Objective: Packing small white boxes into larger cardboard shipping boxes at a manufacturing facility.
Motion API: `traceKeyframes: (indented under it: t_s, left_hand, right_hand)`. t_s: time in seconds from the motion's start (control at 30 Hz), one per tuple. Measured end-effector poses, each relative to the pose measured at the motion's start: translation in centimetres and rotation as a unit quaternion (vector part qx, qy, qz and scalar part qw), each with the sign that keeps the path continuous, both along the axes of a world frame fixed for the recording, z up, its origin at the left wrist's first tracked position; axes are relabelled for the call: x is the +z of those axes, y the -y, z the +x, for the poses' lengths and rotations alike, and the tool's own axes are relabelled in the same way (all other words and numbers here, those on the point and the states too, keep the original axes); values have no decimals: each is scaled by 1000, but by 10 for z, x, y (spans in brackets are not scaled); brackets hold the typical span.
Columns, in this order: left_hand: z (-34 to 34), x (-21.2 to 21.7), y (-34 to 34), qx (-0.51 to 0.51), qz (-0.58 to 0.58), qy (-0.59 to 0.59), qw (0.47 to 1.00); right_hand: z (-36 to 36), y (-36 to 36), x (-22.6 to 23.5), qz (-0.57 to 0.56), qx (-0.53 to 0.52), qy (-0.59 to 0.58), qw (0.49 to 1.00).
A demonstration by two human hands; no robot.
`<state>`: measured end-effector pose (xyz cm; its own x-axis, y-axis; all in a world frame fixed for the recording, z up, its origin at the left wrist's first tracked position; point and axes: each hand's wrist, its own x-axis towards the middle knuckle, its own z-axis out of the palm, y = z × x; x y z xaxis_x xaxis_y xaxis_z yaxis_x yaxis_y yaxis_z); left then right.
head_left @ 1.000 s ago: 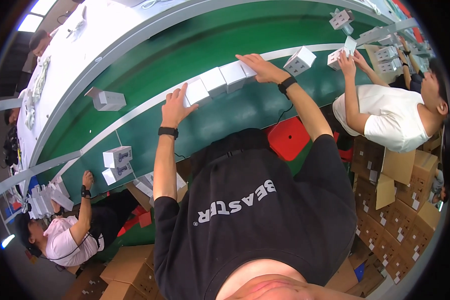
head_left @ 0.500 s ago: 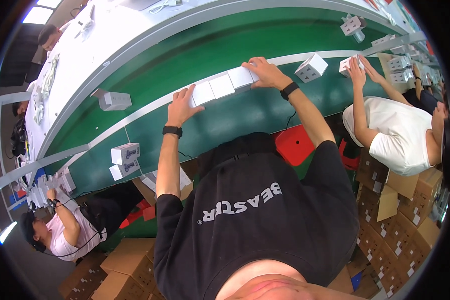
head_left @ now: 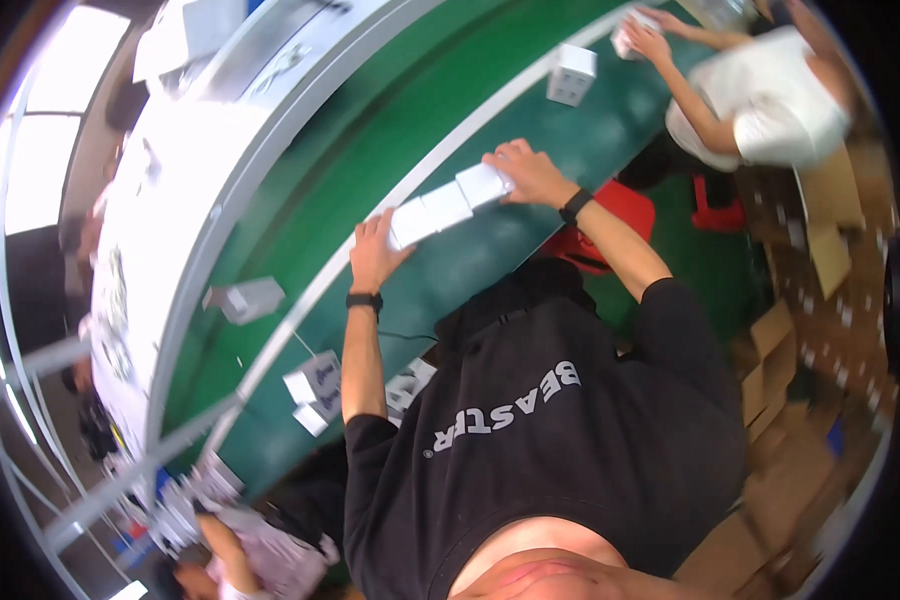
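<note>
Three small white boxes (head_left: 445, 207) stand side by side in a slanting row at the near edge of the pale strip. My left hand (head_left: 374, 252) is closed against the row's left end, thumb on the near side and fingers on the far side. At the other end my right hand (head_left: 530, 174) grips the rightmost box (head_left: 482, 184) the same way. That box sits slightly out of line with the other two. Dark bands circle both my wrists.
A white box (head_left: 572, 76) stands up to the right, near a co-worker's hands (head_left: 646, 38). Boxes with a printed picture (head_left: 315, 388) lie left of my forearm. Another box (head_left: 250, 300) rests on the green belt (head_left: 370, 140). A red stool (head_left: 620, 222) and cartons (head_left: 760, 370) are at right.
The whole view has tilted, so the bench slants more steeply. Both my hands keep hold of the row of boxes, and the rightmost box looks more offset. The co-worker's hands remain at a box.
</note>
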<state>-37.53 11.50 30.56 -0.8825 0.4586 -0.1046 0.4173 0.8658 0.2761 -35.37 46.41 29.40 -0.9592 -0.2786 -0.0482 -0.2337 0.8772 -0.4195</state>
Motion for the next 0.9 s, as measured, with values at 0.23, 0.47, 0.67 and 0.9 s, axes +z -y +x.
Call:
traceKeyframes:
  t_s: [0.23,0.47,0.67,0.9]
  left_hand:
    - [10,-16,-4,-238,74,-31,968]
    - [76,33,-106,-493,29,1,869]
    - [210,36,-235,-698,43,-12,715]
    - [438,-38,-375,-830,43,43,555]
  right_hand:
    - [147,23,-7,-23,-232,-4,972]
    - [367,84,27,-55,-502,-31,863]
    - [529,125,21,-66,-708,-8,703]
    - [718,134,-27,-67,-849,17,523]
